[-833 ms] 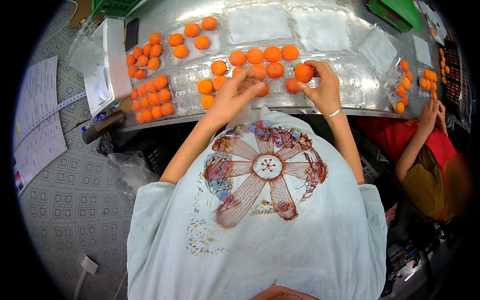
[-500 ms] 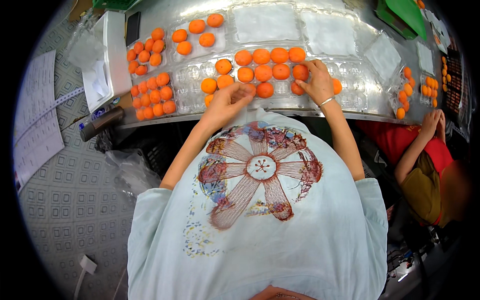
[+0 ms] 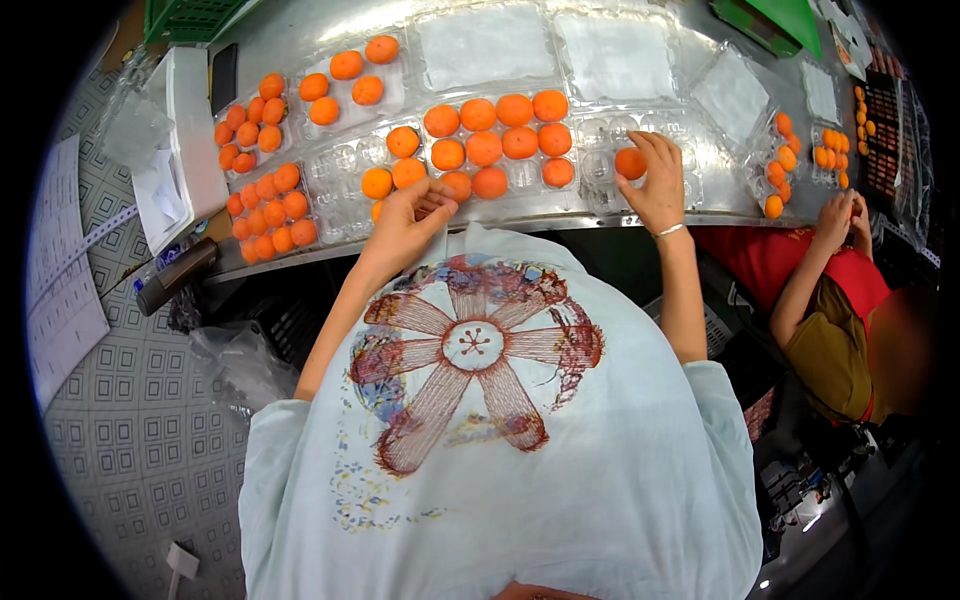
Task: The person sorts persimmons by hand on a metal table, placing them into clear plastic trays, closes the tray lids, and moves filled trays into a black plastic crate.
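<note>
In the head view, my right hand (image 3: 652, 180) is open around a lone orange fruit (image 3: 630, 163) in a right-hand clear plastic tray (image 3: 680, 196), fingertips apart just above and below it. My left hand (image 3: 416, 209) has curled fingers beside the lower row of fruit (image 3: 489, 182) in the central group; whether they hold anything is hidden. That central group has several fruit in rows, with one bare compartment (image 3: 523, 176) in the lower row. More fruit (image 3: 403, 141) sit loosely spaced in the tray just to the left.
Further fruit-filled trays stand left (image 3: 267, 212) and right (image 3: 779, 170). Lined trays (image 3: 480, 45) lie along the back, with green crates (image 3: 755, 25), a white box (image 3: 199, 137) and a dark cylinder (image 3: 178, 273). A co-worker's hands (image 3: 838, 218) are at the right edge of the steel table.
The fruit held by my right hand now sits in the central group. That hand has moved right to the lone fruit, fingers apart. My left hand has drawn slightly back toward me.
</note>
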{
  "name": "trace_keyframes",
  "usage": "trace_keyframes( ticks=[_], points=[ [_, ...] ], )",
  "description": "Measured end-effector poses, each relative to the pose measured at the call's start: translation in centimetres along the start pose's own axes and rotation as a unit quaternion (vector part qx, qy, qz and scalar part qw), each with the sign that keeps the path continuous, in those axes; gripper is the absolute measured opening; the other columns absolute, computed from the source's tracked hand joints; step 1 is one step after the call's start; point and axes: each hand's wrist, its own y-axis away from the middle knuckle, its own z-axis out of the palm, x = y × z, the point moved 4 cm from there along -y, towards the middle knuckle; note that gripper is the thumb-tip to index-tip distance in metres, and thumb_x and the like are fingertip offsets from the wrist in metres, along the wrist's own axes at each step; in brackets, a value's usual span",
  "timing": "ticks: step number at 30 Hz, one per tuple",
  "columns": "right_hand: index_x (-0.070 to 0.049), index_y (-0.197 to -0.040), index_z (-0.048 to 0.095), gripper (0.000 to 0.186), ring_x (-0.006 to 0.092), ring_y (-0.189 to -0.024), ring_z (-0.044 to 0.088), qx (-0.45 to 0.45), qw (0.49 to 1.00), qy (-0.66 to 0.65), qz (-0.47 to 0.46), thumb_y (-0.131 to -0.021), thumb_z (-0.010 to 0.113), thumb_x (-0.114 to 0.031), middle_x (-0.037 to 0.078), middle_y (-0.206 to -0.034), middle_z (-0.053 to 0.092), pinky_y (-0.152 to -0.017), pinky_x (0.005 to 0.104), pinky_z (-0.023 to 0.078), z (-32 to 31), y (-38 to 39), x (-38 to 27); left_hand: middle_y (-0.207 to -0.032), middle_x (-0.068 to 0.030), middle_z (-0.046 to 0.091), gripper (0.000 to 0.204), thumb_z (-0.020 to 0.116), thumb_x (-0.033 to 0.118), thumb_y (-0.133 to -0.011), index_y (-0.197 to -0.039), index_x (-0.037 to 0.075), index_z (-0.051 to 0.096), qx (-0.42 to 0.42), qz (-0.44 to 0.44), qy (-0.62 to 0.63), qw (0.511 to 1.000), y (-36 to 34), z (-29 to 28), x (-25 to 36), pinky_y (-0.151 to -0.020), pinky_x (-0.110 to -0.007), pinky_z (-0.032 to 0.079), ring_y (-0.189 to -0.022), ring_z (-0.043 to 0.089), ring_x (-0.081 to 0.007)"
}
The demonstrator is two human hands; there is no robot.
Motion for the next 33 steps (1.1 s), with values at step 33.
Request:
trace_keyframes(
  ticks=[33],
  points=[
    [0.000, -0.118, 0.052, 0.055, 0.0190, -0.104, 0.062, -0.136, 0.868, -0.476, -0.014, -0.070, 0.080, 0.001, 0.009, -0.113, 0.060, -0.093, 0.0335, 0.052, 0.0, -3.5, -22.8, -0.128, -0.0078, 0.055, 0.073, 0.079, 0.006, -0.072, -0.137, 0.006, 0.047, 0.024, 0.188, 0.095, 0.977, 6.1, -3.7, 6.9, -0.092, -0.033, 0.048, -0.115, 0.057, -0.0185]
  ],
)
